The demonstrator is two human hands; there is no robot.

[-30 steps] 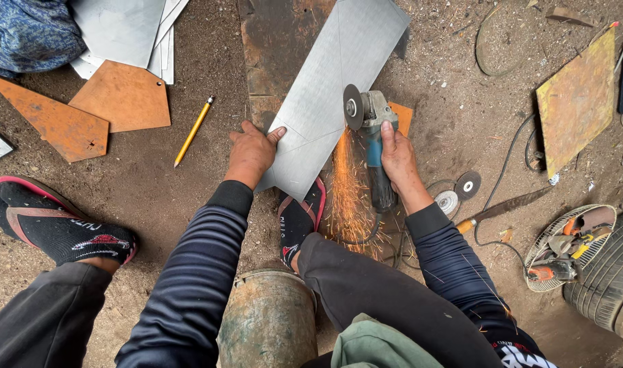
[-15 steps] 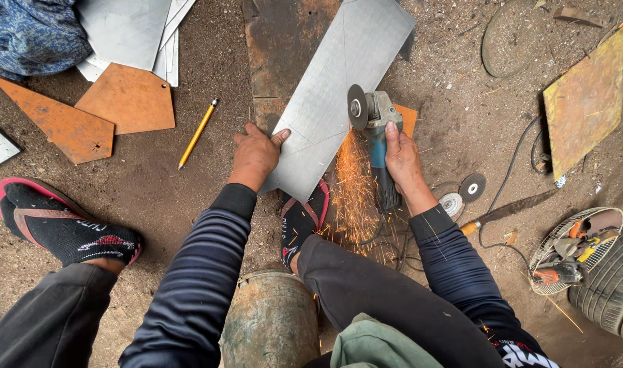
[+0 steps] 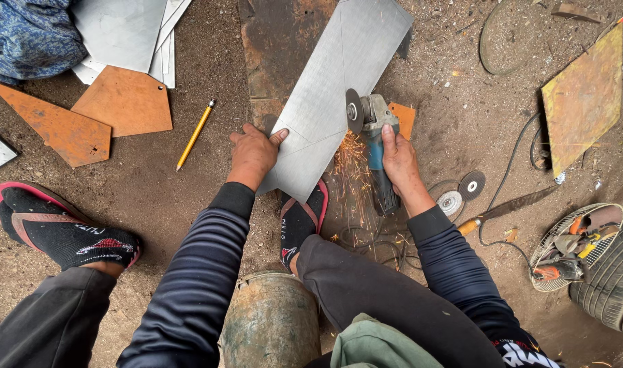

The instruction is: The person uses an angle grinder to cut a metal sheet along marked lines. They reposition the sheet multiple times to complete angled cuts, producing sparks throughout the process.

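Dirt floor (image 3: 188, 197): grinder (image 3: 373, 136) in right grip (image 3: 398, 160)

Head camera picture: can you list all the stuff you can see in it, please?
steel sheet: one, grey, on the ground at centre, being cut
angle grinder: one, blue-green body, dark disc on the sheet's right edge, throwing orange sparks
rusty plates: two, orange-brown, upper left
pencil: one, yellow, left of the sheet
grey sheets: a stack, top left
yellowish plate: one, upper right
spare discs: two, grey and black, right of the grinder
knife: one, rusty blade, right
fan guard: one, holding tools, far right
tyre: one, black, lower right corner
left hand: pressing the sheet's lower left edge
right hand: wrapped around the grinder body
feet: two, in red-edged sandals
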